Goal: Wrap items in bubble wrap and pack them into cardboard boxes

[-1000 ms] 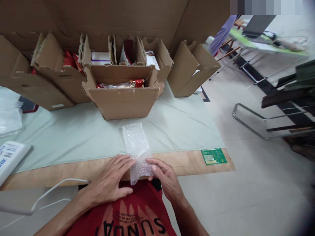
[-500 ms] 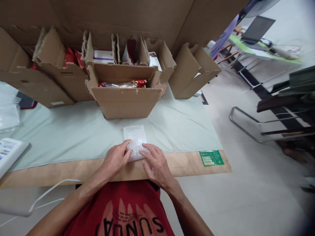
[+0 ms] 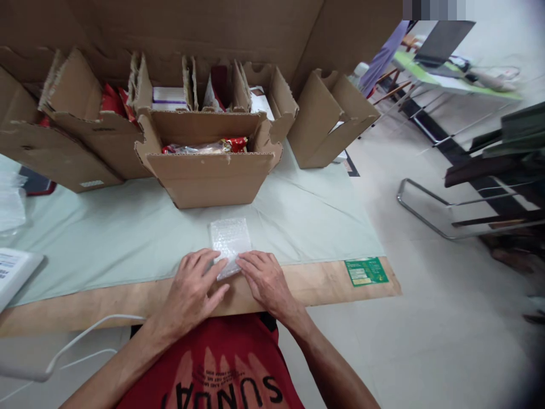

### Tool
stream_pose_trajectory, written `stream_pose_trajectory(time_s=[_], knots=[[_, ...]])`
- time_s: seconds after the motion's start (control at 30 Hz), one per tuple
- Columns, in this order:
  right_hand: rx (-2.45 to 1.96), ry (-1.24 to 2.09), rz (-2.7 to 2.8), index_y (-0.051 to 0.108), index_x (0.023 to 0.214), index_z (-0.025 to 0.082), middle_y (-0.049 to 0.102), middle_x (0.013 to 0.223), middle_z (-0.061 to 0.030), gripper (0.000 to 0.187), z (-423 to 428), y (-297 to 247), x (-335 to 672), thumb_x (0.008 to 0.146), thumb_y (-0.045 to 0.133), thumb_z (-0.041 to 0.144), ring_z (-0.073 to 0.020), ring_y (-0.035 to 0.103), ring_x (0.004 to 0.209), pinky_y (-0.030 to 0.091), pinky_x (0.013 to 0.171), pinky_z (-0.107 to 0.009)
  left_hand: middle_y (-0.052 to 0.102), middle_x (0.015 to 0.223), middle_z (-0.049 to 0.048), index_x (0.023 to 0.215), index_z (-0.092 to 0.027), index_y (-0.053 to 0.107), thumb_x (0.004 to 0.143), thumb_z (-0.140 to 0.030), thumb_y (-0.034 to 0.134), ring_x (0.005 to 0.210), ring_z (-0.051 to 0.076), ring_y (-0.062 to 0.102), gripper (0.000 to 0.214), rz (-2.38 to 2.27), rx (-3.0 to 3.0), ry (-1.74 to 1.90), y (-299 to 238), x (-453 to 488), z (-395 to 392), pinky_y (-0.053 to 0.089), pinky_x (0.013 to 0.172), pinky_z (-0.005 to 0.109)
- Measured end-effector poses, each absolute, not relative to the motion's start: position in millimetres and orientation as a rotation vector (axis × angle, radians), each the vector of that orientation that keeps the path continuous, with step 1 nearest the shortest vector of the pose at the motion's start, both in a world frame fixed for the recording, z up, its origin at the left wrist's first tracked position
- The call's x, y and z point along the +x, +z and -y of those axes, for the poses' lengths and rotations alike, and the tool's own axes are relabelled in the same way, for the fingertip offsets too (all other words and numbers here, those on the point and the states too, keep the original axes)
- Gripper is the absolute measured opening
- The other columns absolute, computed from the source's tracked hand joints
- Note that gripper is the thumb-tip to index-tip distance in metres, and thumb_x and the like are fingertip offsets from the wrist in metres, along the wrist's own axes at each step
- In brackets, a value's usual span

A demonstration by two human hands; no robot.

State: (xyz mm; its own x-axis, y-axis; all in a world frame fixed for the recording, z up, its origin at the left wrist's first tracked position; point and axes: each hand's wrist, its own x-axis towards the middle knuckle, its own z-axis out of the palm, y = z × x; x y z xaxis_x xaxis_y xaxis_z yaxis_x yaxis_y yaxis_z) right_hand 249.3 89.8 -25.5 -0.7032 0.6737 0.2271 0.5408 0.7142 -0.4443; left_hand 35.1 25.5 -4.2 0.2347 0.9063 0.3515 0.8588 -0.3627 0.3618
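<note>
A small piece of clear bubble wrap point(image 3: 231, 236) lies flat near the front edge of the table, partly over the green cloth. My left hand point(image 3: 193, 284) rests at its lower left, thumb and fingers apart, the fingertips touching the wrap. On the lower right edge, my right hand point(image 3: 266, 281) has its fingers together, gripping the wrap. Whether anything lies inside the wrap I cannot make out.
A cardboard box point(image 3: 208, 179) with red-and-clear packets stands behind the wrap. Several more open boxes point(image 3: 327, 125) line the back. At left are a white device point(image 3: 17, 270) and plastic sheets point(image 3: 11, 201). A green card point(image 3: 366, 271) lies at the right corner.
My left hand has opened and drawn back a little to the left. My right fingers have come together on the wrap's right edge. The view has shifted slightly.
</note>
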Motion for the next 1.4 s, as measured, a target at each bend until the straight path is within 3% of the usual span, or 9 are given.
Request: stream_pose_trajectory(time_s=[0.17, 0.33, 0.53, 0.77, 0.93, 1.1, 1.17, 1.3, 1.4], knots=[[-1.006, 0.575, 2.450, 0.067, 0.126, 0.023, 0.077, 0.109, -0.0094, 0.030, -94.9, -16.4, 245.6, 0.103, 0.048, 0.020, -0.0245, 0.068, 0.097, 0.050, 0.085, -0.041, 0.076, 0.093, 0.0067, 0.111, -0.018, 0.066, 0.096, -0.016, 0.050, 0.085, 0.022, 0.068, 0.022, -1.806, 2.156, 0.907, -14.2, 38.3, -29.0, 0.051, 0.081, 0.037], [-1.084, 0.291, 2.353, 0.066, 0.124, 0.023, 0.070, 0.123, -0.0129, 0.028, -86.3, -10.2, 244.5, 0.100, 0.053, 0.020, -0.0279, 0.063, 0.110, 0.047, 0.090, -0.044, 0.076, 0.090, 0.0066, 0.115, -0.017, 0.069, 0.092, -0.023, 0.054, 0.079, 0.022, 0.070, 0.028, -1.954, 1.835, 0.804, -18.9, 36.5, -49.4, 0.054, 0.078, 0.034], [-0.964, 0.353, 2.613, 0.065, 0.127, 0.021, 0.069, 0.129, -0.0129, 0.031, -100.6, -20.1, 232.1, 0.099, 0.055, 0.017, -0.0303, 0.059, 0.121, 0.046, 0.094, -0.046, 0.070, 0.096, 0.0062, 0.119, -0.019, 0.067, 0.091, -0.031, 0.055, 0.076, 0.018, 0.065, 0.033, -2.007, 1.697, 0.862, -14.6, 34.4, -53.2, 0.054, 0.075, 0.031], [-1.161, 0.856, 2.100, 0.070, 0.121, 0.024, 0.076, 0.116, -0.0082, 0.026, -101.8, -18.2, 227.5, 0.100, 0.054, 0.025, -0.0241, 0.069, 0.106, 0.050, 0.094, -0.040, 0.074, 0.111, 0.0128, 0.117, -0.014, 0.064, 0.079, -0.046, 0.067, 0.101, 0.025, 0.071, 0.050, -1.561, 0.804, 1.103, -5.9, 43.0, -36.0, 0.058, 0.086, 0.037], [-1.188, 1.292, 1.871, 0.071, 0.116, 0.026, 0.076, 0.111, -0.0056, 0.024, -80.7, -12.8, 229.4, 0.098, 0.058, 0.033, -0.0224, 0.069, 0.102, 0.054, 0.093, -0.036, 0.076, 0.106, 0.0090, 0.109, -0.015, 0.066, 0.080, -0.043, 0.065, 0.103, 0.025, 0.070, 0.040, -1.353, 0.779, 1.117, 0.3, 55.6, -40.0, 0.054, 0.093, 0.037], [-1.084, 1.224, 1.929, 0.050, 0.147, 0.025, 0.055, 0.147, -0.0138, 0.068, -93.1, 5.7, 249.0, 0.085, 0.074, 0.041, -0.0257, 0.064, 0.116, 0.051, 0.102, -0.042, 0.072, 0.087, 0.0027, 0.093, -0.019, 0.066, 0.083, -0.028, 0.055, 0.081, 0.019, 0.065, 0.018, -1.521, 1.222, 0.998, 9.0, 55.0, -43.4, 0.050, 0.074, 0.030], [-0.996, 1.337, 2.005, 0.044, 0.152, 0.025, 0.058, 0.146, -0.0137, 0.081, -103.0, 16.2, 255.1, 0.081, 0.078, 0.045, -0.0253, 0.065, 0.115, 0.052, 0.100, -0.040, 0.068, 0.078, 0.0013, 0.082, -0.020, 0.063, 0.082, -0.023, 0.053, 0.072, 0.017, 0.061, 0.011, -1.531, 1.494, 0.922, 12.0, 56.3, -44.3, 0.046, 0.068, 0.029], [-1.008, 1.339, 2.194, 0.071, 0.117, 0.024, 0.076, 0.104, -0.0051, 0.032, -119.8, 33.5, 257.2, 0.087, 0.073, 0.034, -0.0210, 0.070, 0.093, 0.054, 0.085, -0.032, 0.063, 0.070, 0.0009, 0.074, -0.021, 0.060, 0.089, -0.026, 0.053, 0.067, 0.017, 0.058, 0.017, -1.473, 1.839, 0.818, 16.8, 59.8, -47.7, 0.047, 0.066, 0.031], [-1.015, 1.197, 2.271, 0.074, 0.094, 0.024, 0.076, 0.088, -0.0025, 0.009, -132.1, 47.7, 259.7, 0.088, 0.070, 0.029, -0.0191, 0.069, 0.080, 0.053, 0.072, -0.029, 0.071, 0.091, 0.0054, 0.097, -0.021, 0.066, 0.091, -0.028, 0.058, 0.085, 0.021, 0.066, 0.012, -1.473, 1.998, 0.889, 27.8, 52.6, -57.8, 0.054, 0.077, 0.035]])
